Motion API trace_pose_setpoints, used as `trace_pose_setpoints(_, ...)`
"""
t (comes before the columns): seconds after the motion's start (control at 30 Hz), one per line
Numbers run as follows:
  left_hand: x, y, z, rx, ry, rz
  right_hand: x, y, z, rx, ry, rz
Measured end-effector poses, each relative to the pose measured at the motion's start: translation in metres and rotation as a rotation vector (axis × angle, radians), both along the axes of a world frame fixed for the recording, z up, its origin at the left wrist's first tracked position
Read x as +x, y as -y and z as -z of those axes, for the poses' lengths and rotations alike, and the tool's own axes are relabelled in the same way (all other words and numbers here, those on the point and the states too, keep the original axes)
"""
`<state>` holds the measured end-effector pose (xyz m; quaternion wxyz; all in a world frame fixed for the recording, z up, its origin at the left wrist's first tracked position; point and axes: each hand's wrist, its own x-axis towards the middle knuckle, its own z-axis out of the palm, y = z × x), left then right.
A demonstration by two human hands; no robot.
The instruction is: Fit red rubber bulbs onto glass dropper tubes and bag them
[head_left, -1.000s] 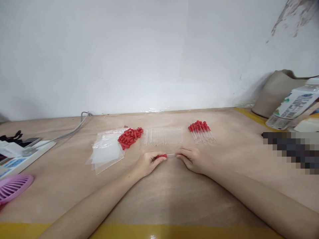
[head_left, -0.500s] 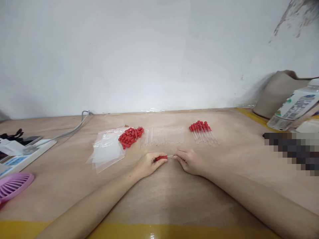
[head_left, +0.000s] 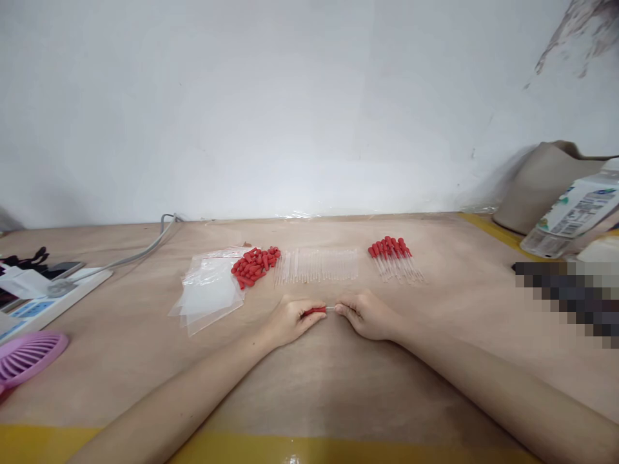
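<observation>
Between thumb and fingers, my left hand (head_left: 296, 319) pinches a red rubber dropper bulb (head_left: 316, 310). My right hand (head_left: 368, 314) grips a thin clear dropper tube (head_left: 331, 307), whose visible end meets the bulb's opening; how far it sits inside is hidden. Behind my hands several loose clear tubes (head_left: 316, 264) lie side by side in a row. A heap of red bulbs (head_left: 254, 265) is left of that row, touching clear plastic bags (head_left: 207, 293). To the right lie several droppers (head_left: 393, 251) with red bulbs fitted on their tubes.
At the left are a white power strip (head_left: 82, 287) with a grey cable (head_left: 140, 254) and a pink fan (head_left: 33, 357). A plastic bottle (head_left: 570, 212) leans by a grey-brown container (head_left: 529, 187) at the right. A white wall (head_left: 309, 116) closes off the table's back.
Both hands stay almost in place, still holding bulb and tube end to end. The left fingers cover the bulb slightly differently. The whole view has shifted a little.
</observation>
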<state>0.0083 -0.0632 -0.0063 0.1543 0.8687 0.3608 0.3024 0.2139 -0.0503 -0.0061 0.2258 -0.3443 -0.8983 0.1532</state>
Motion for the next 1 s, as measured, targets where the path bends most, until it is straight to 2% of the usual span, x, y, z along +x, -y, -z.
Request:
trace_pose_setpoints(0.23,-0.002,0.001,-0.003,-0.198,0.139,-0.143,0.004,0.006,-0.005,-0.077,-0.122,0.065)
trace_pose_setpoints(0.4,-0.001,0.000,-0.004,-0.288,0.149,-0.123,0.006,0.007,0.001,0.001,-0.160,0.056)
trace_pose_setpoints(0.63,-0.001,0.000,-0.007,-0.295,0.119,-0.125,0.004,0.004,0.005,0.086,-0.121,0.055)
trace_pose_setpoints(1.0,-0.001,0.000,-0.004,-0.291,0.140,-0.127,-0.001,0.002,0.001,0.062,-0.108,0.028)
